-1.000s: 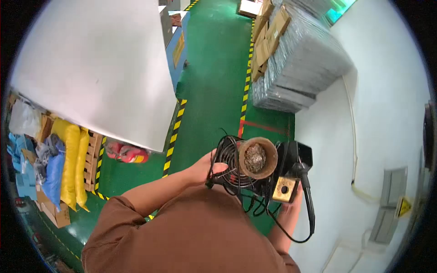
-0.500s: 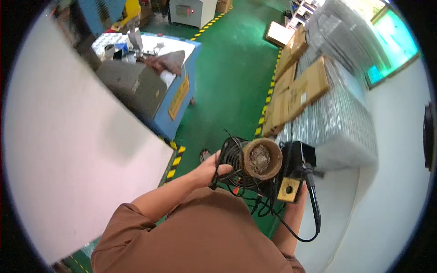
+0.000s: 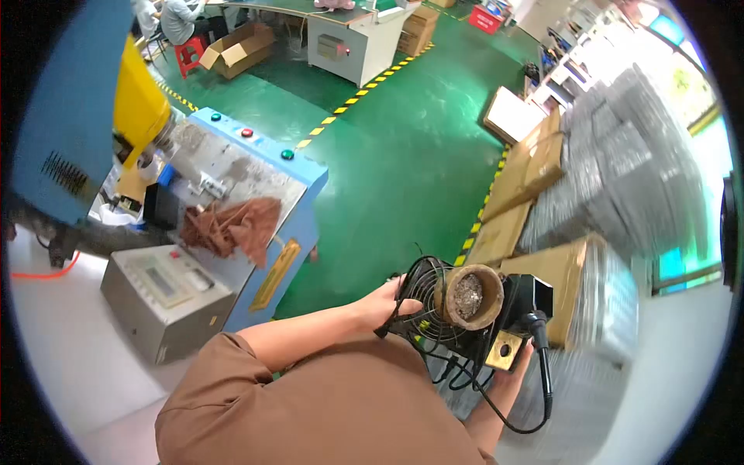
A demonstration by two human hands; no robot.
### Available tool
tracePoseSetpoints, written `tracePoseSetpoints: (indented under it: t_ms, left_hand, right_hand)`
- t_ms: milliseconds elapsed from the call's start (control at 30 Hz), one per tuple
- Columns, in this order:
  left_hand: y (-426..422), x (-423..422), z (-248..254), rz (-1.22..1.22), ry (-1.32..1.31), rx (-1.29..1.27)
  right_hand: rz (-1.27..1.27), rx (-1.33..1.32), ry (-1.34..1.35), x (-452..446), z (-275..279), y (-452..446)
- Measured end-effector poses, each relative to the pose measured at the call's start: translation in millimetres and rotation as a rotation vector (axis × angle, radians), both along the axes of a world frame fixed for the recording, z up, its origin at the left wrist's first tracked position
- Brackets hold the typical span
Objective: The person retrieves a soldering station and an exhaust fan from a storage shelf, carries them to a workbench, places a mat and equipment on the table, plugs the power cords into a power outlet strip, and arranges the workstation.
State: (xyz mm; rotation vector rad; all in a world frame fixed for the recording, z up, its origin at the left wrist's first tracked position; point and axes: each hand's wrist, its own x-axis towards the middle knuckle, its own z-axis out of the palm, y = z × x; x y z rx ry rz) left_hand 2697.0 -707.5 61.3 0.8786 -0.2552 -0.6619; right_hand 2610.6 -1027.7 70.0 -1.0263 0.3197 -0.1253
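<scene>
In front of my chest, both hands carry a bundle of soldering gear. My left hand [image 3: 384, 306] is closed on the left side of what looks like a black fan [image 3: 425, 298] with a ringed wire guard. A brown round cup [image 3: 496, 298] rests on top, with grey scraps inside. My right hand [image 3: 521, 364] grips the soldering iron stand [image 3: 533, 293] from below; most of its fingers are hidden. A soldering iron [image 3: 544, 372] sits in the stand, its cable looping down. The yellow sponge [image 3: 504, 350] with a hole is at the stand's front. Black cables [image 3: 457, 368] dangle beneath.
To the left stands a blue machine [image 3: 310, 174] with buttons, a brown cloth [image 3: 236, 225] and a grey control box [image 3: 167, 298]. Cartons [image 3: 535, 167] and wrapped stacks [image 3: 612, 155] line the right. Green floor [image 3: 387, 186] runs between. Farther off are a workbench [image 3: 353, 50] and seated people [image 3: 180, 22].
My view has moved forward along the aisle, and the blue machine is nearer. Both hands keep their hold on the soldering gear, which has shifted slightly right and down in view.
</scene>
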Motion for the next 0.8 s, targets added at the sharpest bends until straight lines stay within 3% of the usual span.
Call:
tracePoseSetpoints:
  t_ms: [100, 133, 233, 300, 467, 600, 700, 800]
  left_hand:
    - [-7.8, 83.9, 15.8, 0.105, 0.136, -0.077]
    - [-7.8, 108.9, 24.7, 0.183, 0.173, -0.083]
    - [2.3, 178.8, 39.5, 0.333, 0.202, -0.123]
    - [16.0, 223.9, 27.2, 0.405, 0.192, -0.125]
    - [76.8, 339.8, -0.5, 0.557, 0.161, -0.137]
    - [134.6, 417.6, 12.6, 0.703, 0.112, -0.063]
    - [173.9, 467.9, 24.7, 0.79, 0.135, -0.043]
    - [209.8, 507.8, 9.4, 0.917, 0.18, -0.038]
  right_hand:
    - [-0.019, -0.026, 0.141, 120.3, 6.9, -18.2]
    - [0.189, 0.118, 0.061, 173.2, 6.4, -26.8]
    - [0.266, 0.155, 0.133, 308.5, 6.3, -21.2]
    - [0.314, 0.235, 0.206, 403.3, -35.2, -30.3]
    - [0.304, 0.242, 0.304, 582.6, -36.6, 74.6]
    - [0.583, 0.386, 0.349, 706.1, -49.0, 146.1]
    - [0.703, -0.081, 0.049, 776.2, -60.9, 202.8]
    - [0.839, -0.149, 0.092, 814.1, 12.2, 295.3]
